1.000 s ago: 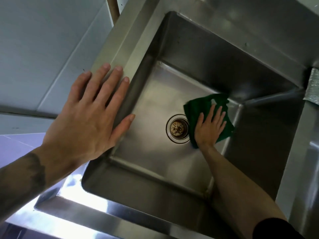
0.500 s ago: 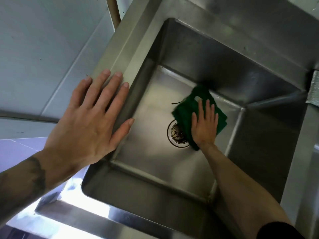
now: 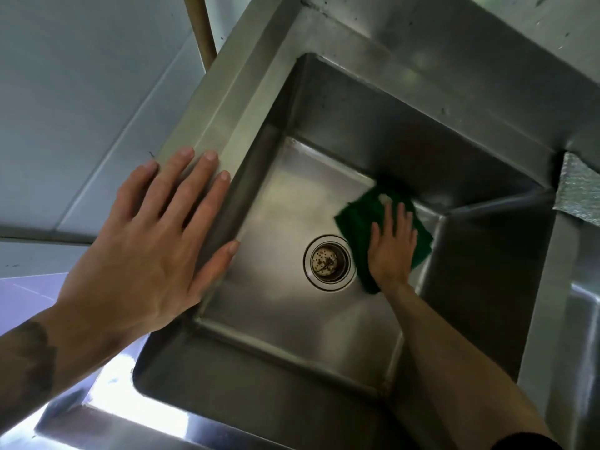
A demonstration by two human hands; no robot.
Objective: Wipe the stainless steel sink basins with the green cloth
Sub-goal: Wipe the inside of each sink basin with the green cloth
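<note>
A deep stainless steel sink basin (image 3: 292, 203) fills the view, with a round drain (image 3: 328, 263) in its floor. The green cloth (image 3: 357, 219) lies flat on the basin floor just right of the drain, touching the far wall's base. My right hand (image 3: 391, 251) presses flat on the cloth, fingers spread. My left hand (image 3: 146, 248) rests palm down on the sink's left rim (image 3: 220, 102), fingers apart, holding nothing.
A second basin (image 3: 584, 319) starts at the right edge beyond a steel divider. A grey textured strip (image 3: 578, 193) sits on the divider's top. A white wall panel (image 3: 81, 92) and a brown pole (image 3: 201, 27) lie left of the sink.
My right hand slid the cloth left over the drain's edge, then back right, leaving the drain fully uncovered. My left hand stayed on the rim.
</note>
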